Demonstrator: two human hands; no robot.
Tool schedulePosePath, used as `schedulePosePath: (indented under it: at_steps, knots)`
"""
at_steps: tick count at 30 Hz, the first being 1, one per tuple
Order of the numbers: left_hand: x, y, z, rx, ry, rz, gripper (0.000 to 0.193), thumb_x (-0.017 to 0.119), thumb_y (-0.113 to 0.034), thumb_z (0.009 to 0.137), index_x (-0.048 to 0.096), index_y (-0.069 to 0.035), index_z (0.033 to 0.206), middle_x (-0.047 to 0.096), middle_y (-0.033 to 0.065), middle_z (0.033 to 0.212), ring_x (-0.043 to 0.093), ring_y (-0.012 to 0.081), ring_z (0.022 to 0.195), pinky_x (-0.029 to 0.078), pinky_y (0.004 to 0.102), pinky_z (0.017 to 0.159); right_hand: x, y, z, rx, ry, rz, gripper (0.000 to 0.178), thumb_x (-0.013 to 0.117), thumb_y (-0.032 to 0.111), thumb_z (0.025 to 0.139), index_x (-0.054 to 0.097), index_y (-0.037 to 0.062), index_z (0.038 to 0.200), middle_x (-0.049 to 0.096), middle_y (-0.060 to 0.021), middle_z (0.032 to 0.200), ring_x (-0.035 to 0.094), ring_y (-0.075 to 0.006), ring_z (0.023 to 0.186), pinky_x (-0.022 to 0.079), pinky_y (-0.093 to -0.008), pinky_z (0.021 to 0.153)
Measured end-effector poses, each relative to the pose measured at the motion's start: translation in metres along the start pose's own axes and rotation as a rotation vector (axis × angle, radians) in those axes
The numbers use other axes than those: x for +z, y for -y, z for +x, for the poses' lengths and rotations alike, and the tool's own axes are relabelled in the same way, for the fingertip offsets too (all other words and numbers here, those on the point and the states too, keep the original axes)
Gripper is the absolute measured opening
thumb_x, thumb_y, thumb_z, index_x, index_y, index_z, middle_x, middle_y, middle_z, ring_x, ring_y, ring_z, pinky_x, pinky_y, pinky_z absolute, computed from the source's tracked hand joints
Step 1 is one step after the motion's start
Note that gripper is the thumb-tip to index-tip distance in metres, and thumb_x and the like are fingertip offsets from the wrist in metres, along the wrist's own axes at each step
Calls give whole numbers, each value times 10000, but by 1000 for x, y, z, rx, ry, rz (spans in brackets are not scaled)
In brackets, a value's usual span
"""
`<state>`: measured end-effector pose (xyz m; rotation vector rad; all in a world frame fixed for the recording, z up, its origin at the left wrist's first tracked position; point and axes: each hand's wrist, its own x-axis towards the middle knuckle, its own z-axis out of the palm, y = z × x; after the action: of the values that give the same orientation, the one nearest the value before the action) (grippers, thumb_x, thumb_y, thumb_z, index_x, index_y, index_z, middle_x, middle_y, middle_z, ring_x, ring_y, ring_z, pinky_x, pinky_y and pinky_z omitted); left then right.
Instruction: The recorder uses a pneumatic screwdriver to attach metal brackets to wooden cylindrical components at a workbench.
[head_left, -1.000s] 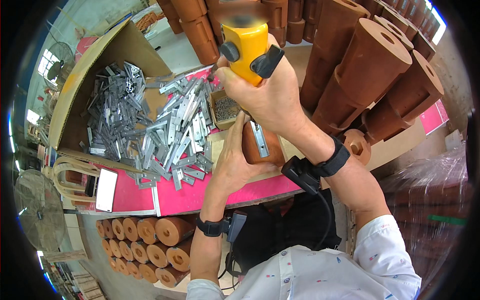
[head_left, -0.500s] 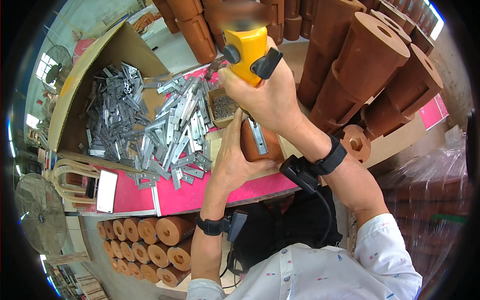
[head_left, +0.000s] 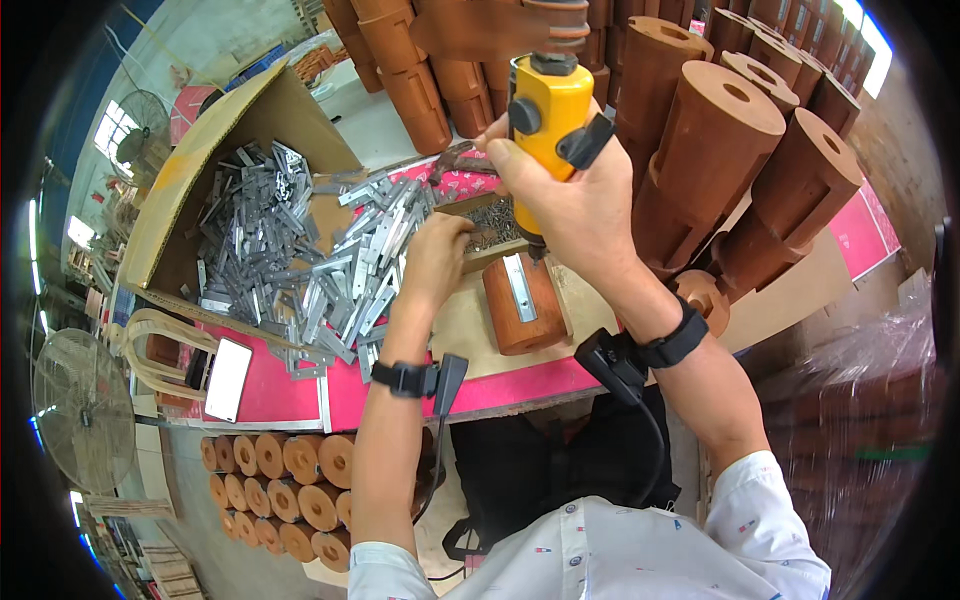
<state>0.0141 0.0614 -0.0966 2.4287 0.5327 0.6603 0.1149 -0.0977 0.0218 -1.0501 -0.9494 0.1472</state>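
My right hand is wrapped round a yellow power screwdriver, held upright with its bit pointing down. The bit's tip hangs near the far end of a flat metal plate; whether it touches cannot be told. That plate lies lengthwise on a short brown wooden cylinder, which rests on its side on a board. My left hand is at the near left edge of a small open box of screws. Its fingers are curled together, and anything between them is hidden.
Left of my left hand lies a heap of metal plates, spilling from a cardboard box. Brown wooden cylinders stand stacked at the right and back. A phone lies at the table's left edge. More cylinders are piled below.
My left hand has let go of the wooden cylinder and moved left and away to the screw box. My right hand has shifted the screwdriver slightly right and nearer, still gripping it.
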Motion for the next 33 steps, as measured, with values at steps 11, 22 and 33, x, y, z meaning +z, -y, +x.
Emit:
schedulePosePath:
  at_steps: [11,22,33]
  knots:
    - [25,14,49,-6,450,286,127,665,-90,799,732,-9,868,684,233,913,668,357,921,519,430,820,-12,8,-5,22,-3,-29,337,713,113,821,556,2,1098,640,-31,915,597,-87,840,502,-266,776]
    - [28,23,50,-27,493,233,145,650,-80,799,711,0,903,676,247,981,648,384,969,512,448,834,-13,10,-9,34,-13,-76,346,726,139,814,565,4,1089,652,-46,926,607,-98,845,504,-280,786]
    - [31,36,50,2,346,271,207,594,-92,845,653,4,1019,669,252,965,633,418,955,502,453,812,-13,14,-11,42,-6,-73,351,721,142,809,563,-3,1087,653,-52,910,611,-102,837,508,-282,786]
